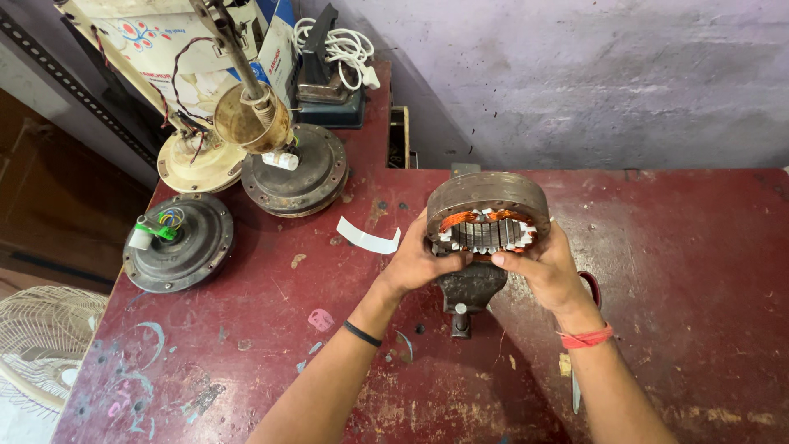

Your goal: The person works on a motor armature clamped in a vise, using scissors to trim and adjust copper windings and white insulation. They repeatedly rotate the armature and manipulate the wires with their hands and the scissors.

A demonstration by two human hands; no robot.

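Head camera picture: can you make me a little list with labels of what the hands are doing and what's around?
Left hand: grips the stator's left side
Right hand: grips its right side
Stator: round metal ring, copper windings inside, held above a vise
Table: worn red top
Left of hands: white strip, three round motor housings
Lower left: fan grille

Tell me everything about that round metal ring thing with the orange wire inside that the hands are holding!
The motor stator is a thick round ring of dull, rusty grey metal. Inside runs a band of orange copper wire coils, with grey steel teeth and small white paper slips between them. It is held on edge, tilted, its open side facing the camera, above a dark bench vise on the red table. The left hand grips its lower left rim and the right hand its lower right.
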